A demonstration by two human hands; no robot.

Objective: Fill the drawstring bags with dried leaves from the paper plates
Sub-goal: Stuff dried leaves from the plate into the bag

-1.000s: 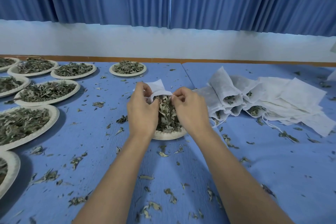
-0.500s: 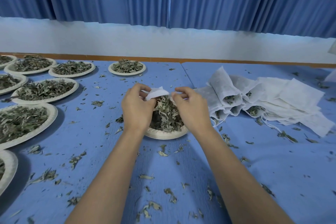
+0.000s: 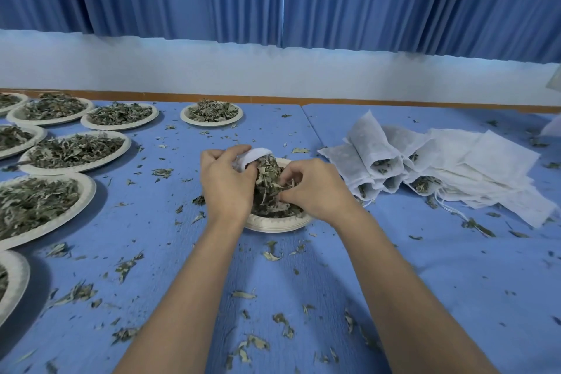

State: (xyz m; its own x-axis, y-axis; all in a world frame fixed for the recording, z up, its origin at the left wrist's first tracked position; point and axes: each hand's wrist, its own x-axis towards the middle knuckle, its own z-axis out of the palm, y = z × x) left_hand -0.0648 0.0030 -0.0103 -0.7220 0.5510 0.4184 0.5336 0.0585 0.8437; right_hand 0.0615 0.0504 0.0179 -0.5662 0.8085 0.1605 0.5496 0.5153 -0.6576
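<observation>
Your left hand (image 3: 226, 184) and right hand (image 3: 314, 188) sit close together over one paper plate (image 3: 276, 225), with only the heap of dried leaves (image 3: 268, 182) between them. Your left hand pinches a white drawstring bag (image 3: 253, 156) at its upper edge. Your right hand has its fingers curled into the heap, closed round a clump of leaves.

The relation that matters is the bag to the clump. The bag lies up and to the left of your right hand, on the far side of the heap, touching its top. The visible strip of cloth runs from your left fingers out to the right, over the leaves. The rest of the bag is hidden behind your left hand, so its full length and how wide its mouth stands cannot be told. Your left hand is on the bag, so the right one probably has to carry the clump a short way up and leftward to it.

Just beside the plate to the right lies a pile of filled bags (image 3: 375, 158), with flat empty bags (image 3: 491, 167) beyond them. To the left, well apart, stand other paper plates (image 3: 126, 146) heaped with leaves. Loose leaf scraps (image 3: 127, 266) litter the blue table (image 3: 170, 222) near your forearms.
</observation>
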